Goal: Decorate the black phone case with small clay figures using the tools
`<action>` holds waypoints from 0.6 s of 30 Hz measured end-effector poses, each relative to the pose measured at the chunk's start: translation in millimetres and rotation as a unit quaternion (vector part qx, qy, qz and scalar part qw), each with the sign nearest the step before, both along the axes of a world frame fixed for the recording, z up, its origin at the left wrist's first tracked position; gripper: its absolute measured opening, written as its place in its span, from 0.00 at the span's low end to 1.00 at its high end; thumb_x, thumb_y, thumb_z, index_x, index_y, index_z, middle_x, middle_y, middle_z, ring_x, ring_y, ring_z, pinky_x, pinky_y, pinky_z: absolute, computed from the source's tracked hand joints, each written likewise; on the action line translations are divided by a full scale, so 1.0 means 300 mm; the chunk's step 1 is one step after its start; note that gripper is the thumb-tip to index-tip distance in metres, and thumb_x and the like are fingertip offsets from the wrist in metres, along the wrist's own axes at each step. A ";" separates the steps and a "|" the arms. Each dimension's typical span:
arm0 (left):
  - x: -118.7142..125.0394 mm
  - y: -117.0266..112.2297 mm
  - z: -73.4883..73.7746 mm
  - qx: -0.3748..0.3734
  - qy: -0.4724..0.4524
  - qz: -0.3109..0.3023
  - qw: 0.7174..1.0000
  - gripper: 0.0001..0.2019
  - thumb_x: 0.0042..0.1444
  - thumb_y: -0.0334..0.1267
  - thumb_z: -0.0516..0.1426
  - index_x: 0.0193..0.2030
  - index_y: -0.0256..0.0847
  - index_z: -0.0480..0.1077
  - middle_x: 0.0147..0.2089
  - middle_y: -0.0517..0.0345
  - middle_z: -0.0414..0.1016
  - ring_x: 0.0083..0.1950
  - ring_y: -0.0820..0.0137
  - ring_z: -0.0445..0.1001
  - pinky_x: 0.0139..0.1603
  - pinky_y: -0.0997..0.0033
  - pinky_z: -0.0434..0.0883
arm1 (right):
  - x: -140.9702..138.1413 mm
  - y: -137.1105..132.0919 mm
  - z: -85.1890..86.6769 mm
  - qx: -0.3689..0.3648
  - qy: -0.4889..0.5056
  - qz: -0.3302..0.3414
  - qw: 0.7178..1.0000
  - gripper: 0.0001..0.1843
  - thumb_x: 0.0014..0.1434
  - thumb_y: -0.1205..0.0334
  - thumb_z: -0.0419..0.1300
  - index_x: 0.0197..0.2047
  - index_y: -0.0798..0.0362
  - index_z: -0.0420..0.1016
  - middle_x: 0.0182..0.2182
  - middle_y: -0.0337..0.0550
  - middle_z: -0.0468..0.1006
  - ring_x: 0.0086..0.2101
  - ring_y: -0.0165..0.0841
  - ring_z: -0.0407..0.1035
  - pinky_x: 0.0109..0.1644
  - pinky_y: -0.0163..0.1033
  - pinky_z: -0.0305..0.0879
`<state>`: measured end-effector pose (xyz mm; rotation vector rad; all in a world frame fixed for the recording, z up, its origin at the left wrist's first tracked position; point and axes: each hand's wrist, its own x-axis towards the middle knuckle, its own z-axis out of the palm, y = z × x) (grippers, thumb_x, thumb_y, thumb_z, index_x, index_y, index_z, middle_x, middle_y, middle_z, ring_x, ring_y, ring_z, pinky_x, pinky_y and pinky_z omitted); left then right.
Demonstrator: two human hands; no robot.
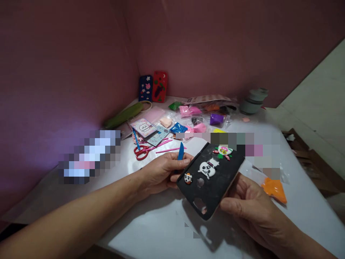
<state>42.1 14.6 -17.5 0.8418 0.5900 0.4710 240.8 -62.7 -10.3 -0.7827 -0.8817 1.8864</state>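
A black phone case [212, 187] is held tilted above the white table, decorated with small white, orange and green cartoon figures; camera holes show at its lower end. My right hand [250, 205] grips its right edge, thumb on the near side. At the left edge is my left hand [164, 169], closed around a blue plastic clay knife [180, 151] whose blade points up. Its fingertips are at the case's edge, partly hidden behind it. Red-handled scissors [142, 152] and a pink clay tool [169, 149] lie beyond the left hand.
Several clay packets, including blue [178, 128], purple [216, 119] and orange [274, 190], lie around the table. Two decorated cases, blue [146, 88] and red [160, 86], lean at the back wall. A grey-green container [252, 102] stands back right. A pixelated bright patch is at left.
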 end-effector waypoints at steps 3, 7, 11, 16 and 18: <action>0.000 0.001 -0.003 0.004 0.008 0.005 1.000 0.10 0.59 0.41 0.56 0.33 0.34 0.70 0.19 0.67 0.51 0.18 0.82 0.44 0.19 0.79 0.46 | 0.004 -0.005 -0.014 0.001 -0.016 0.013 1.000 0.23 0.49 0.68 0.68 0.49 0.52 0.74 0.41 0.46 0.82 0.38 0.35 0.75 0.53 0.46 0.67; -0.002 0.002 -0.010 0.002 0.017 0.009 1.000 0.10 0.58 0.41 0.57 0.34 0.34 0.70 0.20 0.66 0.54 0.19 0.82 0.48 0.20 0.80 0.49 | 0.006 -0.005 -0.026 0.004 -0.024 0.024 0.999 0.21 0.48 0.67 0.69 0.47 0.53 0.77 0.36 0.46 0.82 0.34 0.35 0.75 0.49 0.45 0.69; -0.004 0.003 -0.015 -0.004 0.022 0.006 1.000 0.10 0.57 0.41 0.58 0.33 0.34 0.70 0.20 0.66 0.54 0.19 0.81 0.51 0.20 0.79 0.50 | 0.001 -0.005 -0.021 -0.001 -0.025 0.033 0.999 0.18 0.47 0.66 0.69 0.44 0.53 0.79 0.36 0.47 0.82 0.35 0.35 0.76 0.44 0.40 0.71; -0.006 0.005 -0.021 -0.013 0.020 0.010 1.000 0.10 0.57 0.40 0.58 0.35 0.33 0.70 0.21 0.65 0.57 0.18 0.81 0.52 0.19 0.79 0.49 | 0.001 -0.005 -0.015 0.000 -0.029 0.031 0.999 0.17 0.46 0.64 0.70 0.42 0.53 0.80 0.35 0.47 0.83 0.34 0.35 0.76 0.41 0.39 0.72; -0.006 0.007 -0.024 -0.020 0.018 0.011 1.000 0.10 0.56 0.40 0.59 0.34 0.33 0.71 0.20 0.65 0.58 0.18 0.81 0.53 0.19 0.79 0.50 | 0.002 -0.006 -0.014 0.006 -0.034 0.044 0.998 0.16 0.45 0.63 0.70 0.40 0.54 0.81 0.34 0.48 0.84 0.32 0.36 0.76 0.39 0.38 0.72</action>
